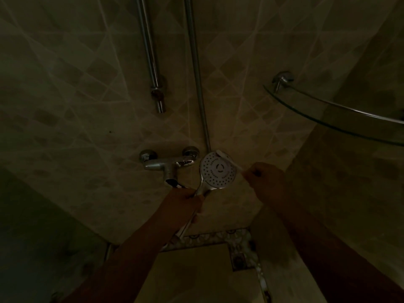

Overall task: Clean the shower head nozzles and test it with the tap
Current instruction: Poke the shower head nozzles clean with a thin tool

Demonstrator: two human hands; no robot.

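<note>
The round white shower head (218,170) faces me with its dotted nozzle plate in the dim light. My left hand (185,200) is closed around its chrome handle from below. My right hand (265,178) grips a thin white toothbrush (229,159) whose head lies across the upper right rim of the nozzle plate. The chrome tap (168,164) is fixed to the tiled wall just left of the shower head, with its lever pointing down beside my left hand.
A chrome slide rail (150,55) and the shower hose (196,68) run down the wall above. A curved glass corner shelf (328,112) juts out at the upper right. A patterned tile border (242,252) frames the floor below.
</note>
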